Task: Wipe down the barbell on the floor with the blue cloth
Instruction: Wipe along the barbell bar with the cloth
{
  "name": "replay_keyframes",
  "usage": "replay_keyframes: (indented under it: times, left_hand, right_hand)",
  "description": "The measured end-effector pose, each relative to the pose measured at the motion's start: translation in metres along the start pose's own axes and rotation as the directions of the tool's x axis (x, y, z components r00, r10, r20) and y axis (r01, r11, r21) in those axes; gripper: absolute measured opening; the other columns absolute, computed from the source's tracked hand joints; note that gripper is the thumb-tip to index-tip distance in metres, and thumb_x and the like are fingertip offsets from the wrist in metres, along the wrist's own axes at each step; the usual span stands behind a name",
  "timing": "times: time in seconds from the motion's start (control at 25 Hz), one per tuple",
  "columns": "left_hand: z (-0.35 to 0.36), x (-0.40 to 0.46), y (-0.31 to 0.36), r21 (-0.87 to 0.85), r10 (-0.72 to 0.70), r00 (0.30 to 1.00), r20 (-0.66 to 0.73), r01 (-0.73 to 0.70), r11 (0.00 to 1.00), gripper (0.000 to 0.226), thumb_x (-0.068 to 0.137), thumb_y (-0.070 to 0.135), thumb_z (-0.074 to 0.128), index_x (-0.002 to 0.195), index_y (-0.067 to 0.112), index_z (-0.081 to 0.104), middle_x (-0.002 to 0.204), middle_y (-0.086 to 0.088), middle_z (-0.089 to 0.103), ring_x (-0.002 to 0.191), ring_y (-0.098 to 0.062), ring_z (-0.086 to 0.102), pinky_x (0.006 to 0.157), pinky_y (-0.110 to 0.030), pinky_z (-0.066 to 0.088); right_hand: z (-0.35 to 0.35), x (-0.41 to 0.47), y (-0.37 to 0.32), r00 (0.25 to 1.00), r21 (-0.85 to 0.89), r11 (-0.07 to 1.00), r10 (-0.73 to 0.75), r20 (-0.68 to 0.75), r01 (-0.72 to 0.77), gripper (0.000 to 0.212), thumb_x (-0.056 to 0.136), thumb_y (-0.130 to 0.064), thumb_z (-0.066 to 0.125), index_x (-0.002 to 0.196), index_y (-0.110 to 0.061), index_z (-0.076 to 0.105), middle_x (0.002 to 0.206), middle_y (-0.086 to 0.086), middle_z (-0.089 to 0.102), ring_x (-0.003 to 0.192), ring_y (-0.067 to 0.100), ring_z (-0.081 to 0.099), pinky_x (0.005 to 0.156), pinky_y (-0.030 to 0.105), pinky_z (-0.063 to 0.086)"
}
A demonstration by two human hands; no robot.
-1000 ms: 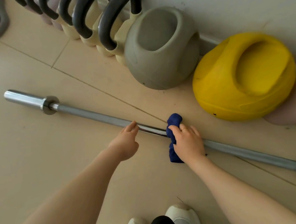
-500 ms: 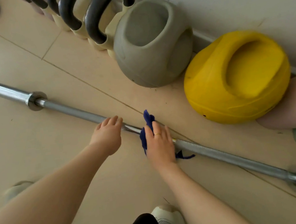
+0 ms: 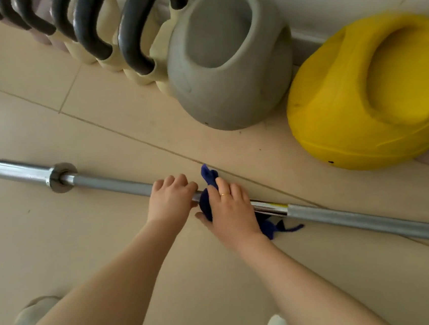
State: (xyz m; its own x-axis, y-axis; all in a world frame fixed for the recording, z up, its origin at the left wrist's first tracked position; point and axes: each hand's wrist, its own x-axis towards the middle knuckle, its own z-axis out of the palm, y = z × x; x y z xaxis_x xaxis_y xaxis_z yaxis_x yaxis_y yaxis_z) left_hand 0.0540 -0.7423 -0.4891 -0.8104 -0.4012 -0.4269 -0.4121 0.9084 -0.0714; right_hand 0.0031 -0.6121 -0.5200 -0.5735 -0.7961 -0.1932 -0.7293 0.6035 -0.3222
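Barbell (image 3: 109, 184): grey shaft, chrome sleeve, blue cloth (image 3: 208, 186) bunched around mid-shaft.

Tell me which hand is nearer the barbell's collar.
Left. The left hand grips the shaft closer to the collar; the right hand, holding the blue cloth, sits farther along.
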Motion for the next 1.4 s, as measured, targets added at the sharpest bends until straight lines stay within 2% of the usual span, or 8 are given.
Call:
replay_keyframes:
  times: [0.24,0.48,0.64,0.76,0.88,1.04,1.2,1.4]
  left_hand:
    - [0.005,0.000,-0.013,-0.113,0.054,0.998,-0.016,-0.055,0.992,0.033,0.075,0.031,0.074,0.105,0.018,0.065,0.100,-0.006,0.059,0.095,-0.029,0.055,0.078,-0.038,0.041]
    - [0.015,-0.006,-0.024,-0.068,0.204,0.976,-0.077,-0.209,0.976,0.047,0.049,0.025,0.090,0.089,0.015,0.068,0.072,0.000,0.065,0.064,-0.022,0.065,0.053,-0.027,0.050]
    - [0.014,-0.012,-0.041,-0.180,0.194,0.979,-0.070,-0.203,0.962,0.040,0.087,0.019,0.061,0.126,0.015,0.053,0.117,-0.003,0.061,0.110,-0.027,0.056,0.089,-0.037,0.043]
    - [0.013,-0.015,-0.061,-0.181,0.161,0.985,-0.058,-0.169,0.969,0.038,0.079,0.018,0.071,0.115,0.015,0.061,0.110,-0.003,0.065,0.103,-0.027,0.061,0.085,-0.036,0.045]
    - [0.017,-0.014,-0.075,-0.071,0.245,0.969,-0.031,-0.246,0.967,0.038,0.053,0.017,0.088,0.085,0.018,0.068,0.078,-0.001,0.065,0.068,-0.023,0.065,0.059,-0.029,0.049]
    - [0.007,-0.001,-0.079,-0.100,0.305,0.946,0.105,-0.295,0.950,0.031,0.088,0.023,0.059,0.118,0.018,0.053,0.115,-0.003,0.055,0.108,-0.024,0.053,0.087,-0.032,0.039]
    - [0.010,0.006,-0.089,-0.147,0.363,0.926,0.107,-0.346,0.927,0.032,0.089,0.027,0.058,0.119,0.021,0.052,0.118,-0.001,0.053,0.111,-0.021,0.051,0.088,-0.030,0.039]
    - [0.011,0.000,-0.093,-0.163,0.411,0.908,0.083,-0.395,0.904,0.035,0.090,0.027,0.056,0.122,0.016,0.048,0.124,-0.004,0.050,0.111,-0.025,0.052,0.084,-0.036,0.045]
  right_hand:
    - [0.004,-0.024,0.037,0.966,-0.127,0.972,0.170,-0.194,-0.197,0.023,0.073,-0.025,0.049,0.087,-0.011,0.060,0.078,0.007,0.064,0.066,0.027,0.060,0.072,0.035,0.039]
    - [0.007,0.017,-0.020,0.994,0.033,0.999,-0.023,0.104,0.020,0.044,0.066,-0.025,0.077,0.105,-0.009,0.064,0.095,0.012,0.064,0.079,0.030,0.062,0.070,0.035,0.053]
    - [-0.021,0.002,0.026,0.951,0.053,0.998,0.004,0.310,-0.021,0.041,0.094,-0.036,0.043,0.131,-0.018,0.044,0.130,0.005,0.052,0.119,0.028,0.048,0.107,0.037,0.029]
    - [-0.023,0.005,-0.004,0.945,-0.033,0.980,0.199,0.260,-0.197,0.033,0.096,-0.030,0.039,0.124,-0.012,0.045,0.129,0.010,0.051,0.117,0.030,0.048,0.100,0.037,0.034]
    - [-0.010,0.021,-0.065,0.951,0.019,0.999,0.027,0.307,-0.035,0.040,0.095,-0.014,0.040,0.134,-0.006,0.035,0.137,0.019,0.038,0.120,0.037,0.041,0.103,0.042,0.033]
    - [-0.011,0.022,-0.042,0.941,-0.010,0.998,-0.059,0.334,0.067,0.047,0.094,-0.014,0.038,0.141,-0.013,0.030,0.143,0.014,0.037,0.125,0.035,0.041,0.112,0.040,0.025]
    - [-0.021,0.012,-0.035,0.889,-0.098,0.943,0.332,0.314,-0.317,0.033,0.095,-0.018,0.039,0.127,-0.010,0.038,0.129,0.010,0.051,0.110,0.033,0.054,0.093,0.040,0.039]
    - [-0.018,0.039,-0.085,0.909,0.178,0.953,0.164,0.384,-0.247,0.034,0.096,-0.017,0.041,0.129,-0.010,0.040,0.130,0.015,0.050,0.111,0.036,0.054,0.087,0.040,0.043]
